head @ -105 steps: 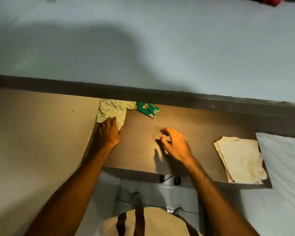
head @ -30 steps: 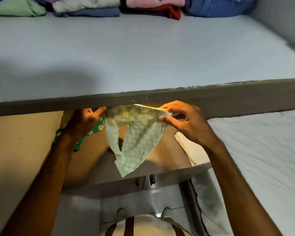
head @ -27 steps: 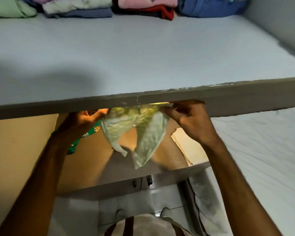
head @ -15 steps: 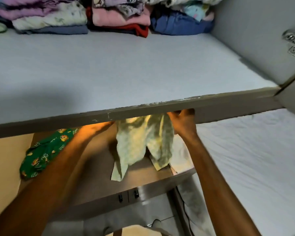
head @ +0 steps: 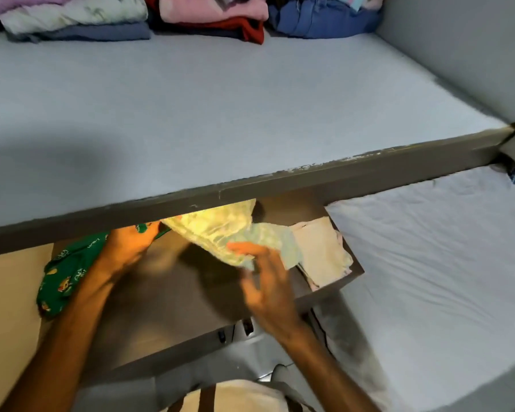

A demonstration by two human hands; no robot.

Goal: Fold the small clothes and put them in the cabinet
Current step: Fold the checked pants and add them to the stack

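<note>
Fingers of right hand spread under pale green garment; left hand pinched its end. Held above brown bench, mid-fold. Next: lay flat, halve.

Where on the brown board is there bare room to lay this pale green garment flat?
Free: the brown board between the green printed garment and the cream folded stack, under both hands. Also the grey shelf's front. Crowded: the shelf's back row of folded clothes.

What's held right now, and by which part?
The pale green garment: left hand at its left end, partly hidden by the shelf edge; right hand fingers against its lower right edge.
</note>
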